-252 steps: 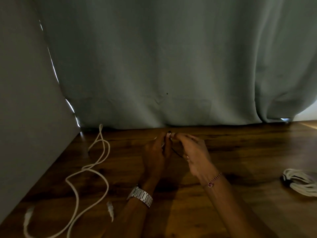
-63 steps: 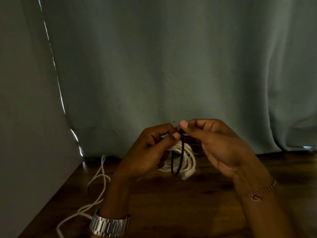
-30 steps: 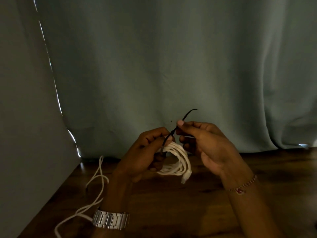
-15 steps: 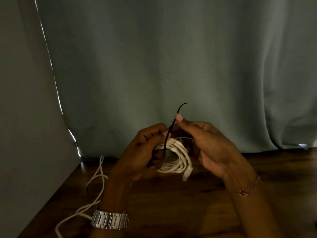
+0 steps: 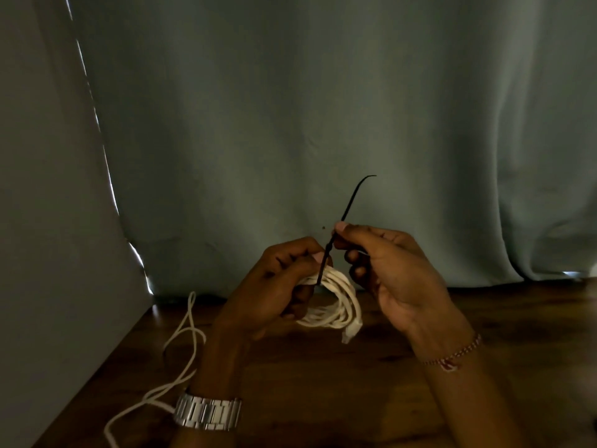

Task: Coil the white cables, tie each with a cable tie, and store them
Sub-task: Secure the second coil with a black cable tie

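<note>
From the head camera, a dark brown wooden table (image 5: 323,399) runs under both hands. Behind the fingers hangs a grey-green curtain (image 5: 323,108), with thin lines of light at its left edge. The room is dim.

The left hand (image 5: 268,295) curls its fingers around a coiled white cable (image 5: 339,302) and holds it up off the table. The right hand (image 5: 397,270) pinches a black cable tie (image 5: 347,208) between thumb and finger, just above the coil. The tie's tail sticks up past the fingertips and bends at the tip. A loose white cable (image 5: 184,344) lies on the table, left of the left hand's wrist.

Half a second ago the tie's tail was shorter above the fingers. Now more of it shows.
</note>
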Motion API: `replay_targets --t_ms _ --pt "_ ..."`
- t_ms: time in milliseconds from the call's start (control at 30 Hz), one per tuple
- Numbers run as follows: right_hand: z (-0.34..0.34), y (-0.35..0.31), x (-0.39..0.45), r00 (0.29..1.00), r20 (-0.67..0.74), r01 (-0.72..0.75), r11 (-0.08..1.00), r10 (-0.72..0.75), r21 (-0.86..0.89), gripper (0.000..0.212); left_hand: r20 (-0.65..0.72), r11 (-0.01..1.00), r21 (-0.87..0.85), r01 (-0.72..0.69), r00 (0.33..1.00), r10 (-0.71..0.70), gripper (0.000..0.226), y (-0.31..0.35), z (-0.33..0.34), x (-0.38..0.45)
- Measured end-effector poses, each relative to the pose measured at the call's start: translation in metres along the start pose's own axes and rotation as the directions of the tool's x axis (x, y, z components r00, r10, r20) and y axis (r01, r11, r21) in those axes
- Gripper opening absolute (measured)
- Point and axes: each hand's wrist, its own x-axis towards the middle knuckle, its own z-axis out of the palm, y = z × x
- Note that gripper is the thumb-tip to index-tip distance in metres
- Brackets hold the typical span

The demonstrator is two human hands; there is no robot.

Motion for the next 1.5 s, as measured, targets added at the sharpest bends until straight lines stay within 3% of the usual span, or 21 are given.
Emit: replay_targets --t_ms 233,333,400,433,500,567,633,800,933,1167,1333,1500 --pt "0.005 0.006 0.000 0.996 -0.084 0.038 0.998 -0.042 -0.044 0.016 0.003 1.000 0.021 0.006 1.000 -0.006 0.028 -0.002 -0.002 0.000" --pt "0.004 0.006 -0.002 0.982 -0.059 0.154 0.946 -0.178 -0.285 0.021 -0.039 0.998 0.048 0.031 0.999 -0.029 0.038 -0.001 -0.002 0.001" --pt "0.001 0.007 0.000 0.913 -0.044 0.318 0.775 -0.406 -0.546 0.030 -0.073 0.998 0.041 0.040 0.997 -0.037 0.040 -0.001 -0.002 0.001" --pt "-0.002 0.006 0.001 0.841 -0.002 0.415 0.648 -0.541 -0.638 0.032 -0.087 0.998 0.034 0.043 0.995 -0.040 0.039 -0.002 -0.003 0.002" --pt "-0.010 0.001 0.003 0.680 0.222 0.628 0.398 -0.699 -0.669 0.027 -0.105 0.999 0.017 0.046 0.993 -0.044 0.036 -0.003 -0.003 0.002" --pt "-0.015 -0.001 0.004 0.586 0.431 0.766 0.294 -0.686 -0.571 0.024 -0.117 0.999 -0.006 0.052 0.992 -0.052 0.033 -0.003 -0.003 0.002" --pt "-0.014 0.000 0.004 0.556 0.478 0.807 0.307 -0.680 -0.504 0.022 -0.123 0.997 -0.046 0.059 0.990 -0.065 0.031 -0.004 -0.003 0.001" --pt "-0.012 0.003 0.006 0.550 0.401 0.812 0.354 -0.733 -0.465 0.015 -0.112 0.980 -0.171 0.104 0.986 -0.124 0.026 -0.004 -0.002 0.003" --pt "-0.012 0.008 0.010 0.555 0.357 0.800 0.363 -0.751 -0.478 0.014 -0.098 0.976 -0.211 0.054 0.992 -0.076 0.018 -0.005 -0.003 0.005" --pt "-0.012 0.015 0.017 0.443 0.347 0.817 0.213 -0.827 -0.536 0.011 -0.012 0.977 -0.212 -0.012 1.000 0.010 0.015 -0.006 -0.005 0.004" --pt "-0.015 0.016 0.017 0.391 0.274 0.797 0.174 -0.879 -0.579 0.010 -0.032 0.974 -0.224 0.035 0.999 -0.043 0.015 -0.008 -0.005 0.005" --pt "-0.014 0.019 0.019 0.404 0.234 0.748 0.172 -0.885 -0.641 0.010 -0.003 0.975 -0.222 0.026 1.000 -0.027 0.017 -0.007 0.001 0.005"
